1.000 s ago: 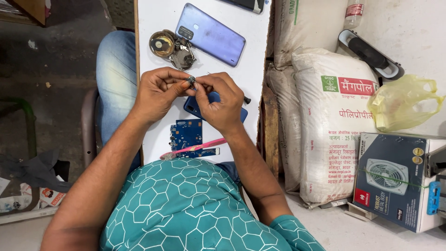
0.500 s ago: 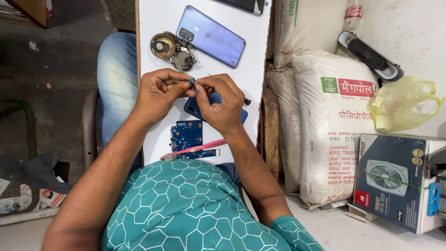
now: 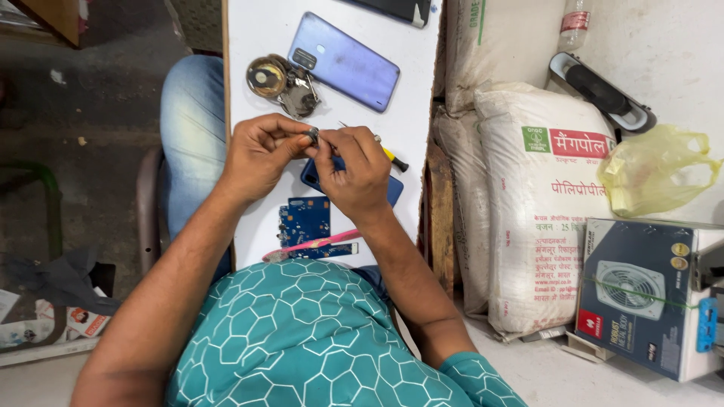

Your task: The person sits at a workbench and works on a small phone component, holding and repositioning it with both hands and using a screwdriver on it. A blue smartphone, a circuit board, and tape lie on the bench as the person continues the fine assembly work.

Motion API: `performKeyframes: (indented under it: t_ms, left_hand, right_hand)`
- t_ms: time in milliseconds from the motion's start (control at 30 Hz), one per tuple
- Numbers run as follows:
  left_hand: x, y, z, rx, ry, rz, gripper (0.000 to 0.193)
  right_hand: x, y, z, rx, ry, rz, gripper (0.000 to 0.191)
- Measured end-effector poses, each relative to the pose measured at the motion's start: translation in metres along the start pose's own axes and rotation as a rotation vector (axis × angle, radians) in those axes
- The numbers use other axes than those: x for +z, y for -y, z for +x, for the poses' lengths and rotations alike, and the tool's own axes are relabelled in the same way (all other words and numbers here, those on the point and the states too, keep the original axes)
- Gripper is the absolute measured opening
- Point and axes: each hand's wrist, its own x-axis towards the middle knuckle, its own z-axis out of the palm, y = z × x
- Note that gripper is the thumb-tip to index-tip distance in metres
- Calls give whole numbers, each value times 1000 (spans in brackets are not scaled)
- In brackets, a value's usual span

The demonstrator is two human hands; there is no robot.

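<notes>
We observe both hands raised together above the white table (image 3: 256,30), meeting over its middle. The left hand (image 3: 260,154) has its fingers curled, thumb and forefinger pinched on a small metal part (image 3: 311,136), which sits between the two hands at the fingertips. The right hand (image 3: 354,169) closes its fingertips on the same part from the other side; whether it also grips the yellow-handled screwdriver (image 3: 391,157) that juts out just beyond its knuckles, we cannot tell. Directly below the right hand lies a dark blue phone body (image 3: 394,192), partly hidden. Nearer the person rests a blue circuit board (image 3: 303,220), with a pink tool (image 3: 313,245) lying across its lower edge. Further up the table we note a violet-blue phone back (image 3: 343,62), and just beside it a round brass-coloured dish (image 3: 265,77) with a cluster of metal parts (image 3: 300,93) touching it. Right of the table stand white sacks (image 3: 543,218), a yellow plastic bag (image 3: 652,169) and a boxed fan (image 3: 641,301).
</notes>
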Motion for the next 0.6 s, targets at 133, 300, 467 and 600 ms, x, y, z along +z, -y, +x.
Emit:
performKeyframes:
  t_ms: [133, 300, 467, 600]
  left_hand:
    - [-2, -3, 9, 33, 34, -15, 15]
    - [2, -24, 13, 34, 45, 76, 16]
    - [9, -41, 10, 47, 11, 124, 16]
    - [11, -46, 7, 57, 20, 161, 14]
  right_hand:
    - [-2, -5, 4, 272, 92, 185, 10]
    - [-4, -4, 21, 289, 154, 258, 12]
    - [-3, 0, 26, 300, 163, 208, 11]
    - [-3, -5, 27, 258, 182, 194, 8]
